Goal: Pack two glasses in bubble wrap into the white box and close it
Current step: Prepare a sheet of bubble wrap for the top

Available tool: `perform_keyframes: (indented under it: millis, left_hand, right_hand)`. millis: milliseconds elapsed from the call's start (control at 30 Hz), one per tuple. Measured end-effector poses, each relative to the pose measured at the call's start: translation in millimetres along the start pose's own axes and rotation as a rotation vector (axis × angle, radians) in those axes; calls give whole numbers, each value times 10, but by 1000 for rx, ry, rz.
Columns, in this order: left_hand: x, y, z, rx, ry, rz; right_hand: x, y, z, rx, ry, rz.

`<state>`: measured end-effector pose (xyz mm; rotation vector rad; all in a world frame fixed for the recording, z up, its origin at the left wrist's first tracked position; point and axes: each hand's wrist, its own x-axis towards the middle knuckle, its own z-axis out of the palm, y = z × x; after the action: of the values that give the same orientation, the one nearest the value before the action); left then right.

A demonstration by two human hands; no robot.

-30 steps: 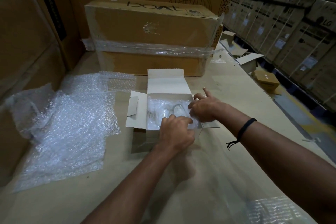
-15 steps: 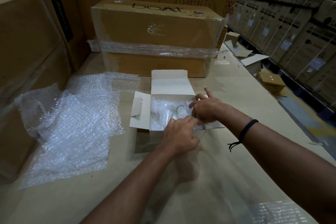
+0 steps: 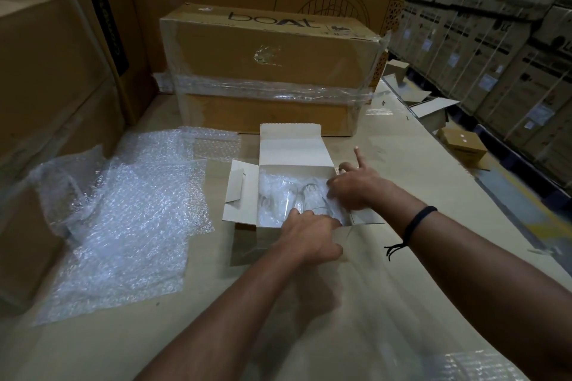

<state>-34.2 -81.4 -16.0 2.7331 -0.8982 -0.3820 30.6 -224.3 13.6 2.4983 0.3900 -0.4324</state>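
ITEM: white box (image 3: 293, 145), on cardboard-covered surface (image 3: 278, 328), just in front of taped boAt carton (image 3: 269, 71). Top open: rear lid flap stands up, L side flap (image 3: 240, 193) spread out, R flap mostly hidden under the forearm. CONTENTS: 2 clear glasses (image 3: 289, 202), side by side inside the box, bedded in bubble wrap (image 3: 271, 185). Wrap sits under and round them, but their upper faces show bare. HANDS: left hand (image 3: 312, 237) at near rim, fingertips dipped inside by the nearer glass; grip can't be told, as the back of the hand hides the fingers. Right hand (image 3: 356, 190) at R side of the box, fingers bent down and appearing to pinch the wrap edge, index finger lifted clear; black wristband (image 3: 418, 219) on that arm. SPARE: loose bubble-wrap sheets (image 3: 123, 226) lie on the surface to the L, well apart from the box. STATUS (est.): loading done, both glasses in. OUTSTANDING: fold wrap over the tops, turn side flaps in, bring lid down and tuck. Approx. two-thirds complete.
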Motion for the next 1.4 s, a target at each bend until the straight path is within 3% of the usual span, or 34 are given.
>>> perform_keyframes:
  millis: [100, 167, 300, 533, 733, 800, 900, 1000, 1100, 1233, 1400]
  left_hand:
    - [-41, -13, 45, -44, 121, 28]
    - [-37, -25, 76, -48, 147, 33]
    - [33, -34, 90, 53, 57, 37]
    - [76, 26, -1, -5, -55, -51]
    - [-112, -73, -35, 14, 122, -31]
    - [-201, -214, -70, 65, 182, -44]
    - [-297, -352, -85, 130, 93, -63]
    - [-305, -322, -100, 117, 23, -91]
    - [-328, -292, -135, 143, 89, -101]
    - [-467, -400, -188, 263, 323, -206]
    - [-614, -529, -197, 380, 249, -364]
  right_hand:
    - [46, -32, -31, 22, -115, 2]
    - [32, -28, -65, 86, -48, 27]
    - [-27, -8, -132, 208, 91, 53]
    - [-18, -77, -152, 21, -60, 24]
    - [-189, 104, -173, 252, 134, -32]
    - [-292, 98, -128, 234, 81, -64]
    - [-362, -17, -18, 168, -54, -99]
    - [-333, -132, 28, 100, -89, -93]
    - [-334, -151, -35, 99, -111, -77]
    - [-352, 10, -143, 197, 62, -16]
    - [-198, -49, -78, 128, -62, -8]
